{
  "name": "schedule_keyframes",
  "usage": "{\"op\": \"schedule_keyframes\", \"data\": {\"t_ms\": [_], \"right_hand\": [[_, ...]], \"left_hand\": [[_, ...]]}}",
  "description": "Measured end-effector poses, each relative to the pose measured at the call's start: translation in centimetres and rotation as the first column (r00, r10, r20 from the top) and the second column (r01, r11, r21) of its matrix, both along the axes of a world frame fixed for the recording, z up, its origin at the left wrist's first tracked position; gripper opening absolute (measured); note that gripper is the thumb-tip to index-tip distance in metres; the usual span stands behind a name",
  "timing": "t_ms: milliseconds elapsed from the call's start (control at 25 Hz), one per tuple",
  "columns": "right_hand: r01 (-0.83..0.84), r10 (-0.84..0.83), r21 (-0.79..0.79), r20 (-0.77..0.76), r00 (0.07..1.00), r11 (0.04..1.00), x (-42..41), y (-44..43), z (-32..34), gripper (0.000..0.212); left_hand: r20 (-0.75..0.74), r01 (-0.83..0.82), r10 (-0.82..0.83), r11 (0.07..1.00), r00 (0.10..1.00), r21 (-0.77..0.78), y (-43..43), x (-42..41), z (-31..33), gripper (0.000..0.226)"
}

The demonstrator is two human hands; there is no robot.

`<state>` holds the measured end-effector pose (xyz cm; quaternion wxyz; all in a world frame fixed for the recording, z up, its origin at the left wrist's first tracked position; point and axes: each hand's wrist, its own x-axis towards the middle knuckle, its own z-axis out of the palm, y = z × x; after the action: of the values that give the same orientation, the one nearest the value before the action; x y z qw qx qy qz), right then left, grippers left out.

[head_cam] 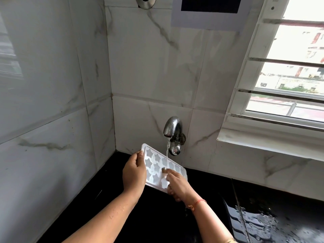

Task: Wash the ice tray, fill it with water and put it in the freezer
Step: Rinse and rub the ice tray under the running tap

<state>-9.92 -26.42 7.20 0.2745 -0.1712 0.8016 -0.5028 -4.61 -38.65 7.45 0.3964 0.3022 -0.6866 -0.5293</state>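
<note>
Held the ice tray (158,165) in the air under the tap (172,128), above the dark sink (157,216) at the corner of the tiled walls; not resting on anything. Long axis ran from the far-left corner, up by the wall, down to the near-right corner, cavity side tilted toward the camera. Star-shaped cavities visible, whitish, fill level not readable.

Left hand (134,174) closed on the tray's left long edge, thumb on the top rim, fingers hidden behind. Right hand (177,184) at the near-right end, fingers (168,171) pressed on the cavity face, apparently rubbing; whether it also clamped the rim could not be told. Both hands in contact; left carried the weight by the look of it.

Water stream (167,151) fell thin from the spout onto the tray's upper middle, just beyond the right fingertips. Judged: washing step in hand, filling not yet begun.

Nearby: tap valve body (175,149) just behind the tray's far long edge, close enough to knock on a lift. Wet black counter (263,223) to the right, window sill (263,142) above it, well apart. Red thread (199,201) on the right wrist, clear of the tray
</note>
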Motion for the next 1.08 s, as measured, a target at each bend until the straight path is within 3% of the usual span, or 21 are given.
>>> {"op": "schedule_keyframes", "data": {"t_ms": [320, 560, 880, 1080], "right_hand": [[-0.019, 0.019, 0.040, -0.016, 1.000, 0.999, -0.13, 0.01, 0.21, 0.031], [-0.028, 0.030, 0.057, -0.035, 0.999, 0.998, -0.58, 0.83, 0.02, 0.043], [-0.035, 0.034, 0.027, 0.016, 0.999, 0.999, -0.49, 0.05, 0.29, 0.030], [-0.024, 0.024, 0.029, -0.009, 1.000, 0.999, -0.91, 0.48, 0.08, 0.039]], "left_hand": [[0.011, 0.003, -0.003, 1.000, 1.000, 0.026, 0.01, -0.01, 0.34, 0.030], [-0.004, 0.017, -0.017, 1.000, 1.000, 0.024, -0.19, 0.03, 0.72, 0.030], [0.013, 0.008, -0.009, 0.999, 1.000, 0.042, -0.08, -0.03, 0.39, 0.031], [-0.013, 0.008, -0.008, 1.000, 1.000, 0.016, -0.19, 0.15, 0.55, 0.031]]}}
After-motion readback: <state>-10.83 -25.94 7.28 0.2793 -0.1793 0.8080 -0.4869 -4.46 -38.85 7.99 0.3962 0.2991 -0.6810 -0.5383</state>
